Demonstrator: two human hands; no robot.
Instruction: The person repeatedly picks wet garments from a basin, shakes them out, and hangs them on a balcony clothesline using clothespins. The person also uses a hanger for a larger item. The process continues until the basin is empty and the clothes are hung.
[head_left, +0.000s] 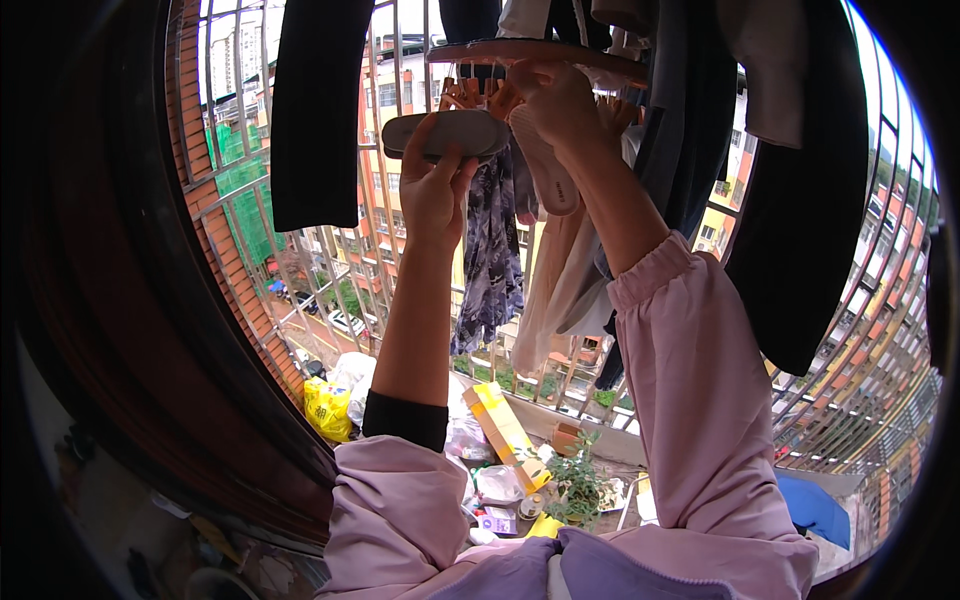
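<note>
My left hand (435, 184) is raised and grips a pair of grey shoe insoles (450, 133), stacked and lying roughly level. To its right hangs another pale insole (551, 169) with writing near its lower end. My right hand (559, 105) is up at a clothespin (513, 96) at the top of that insole, just under the round brown rim of a hanging drying rack (540, 51). More orange-brown clothespins (465, 94) hang from the rack behind the insoles. What exactly the right fingers pinch is partly hidden by the hand.
Dark trousers (315, 112) hang at left, more dark clothes (795, 247) at right. Patterned cloth (491, 255) and pale garments (555, 292) hang below the rack. Metal window bars (889, 225) stand beyond. Low down are a yellow bag (328, 409), a long box (504, 431), a potted plant (581, 480) and a blue umbrella (814, 506).
</note>
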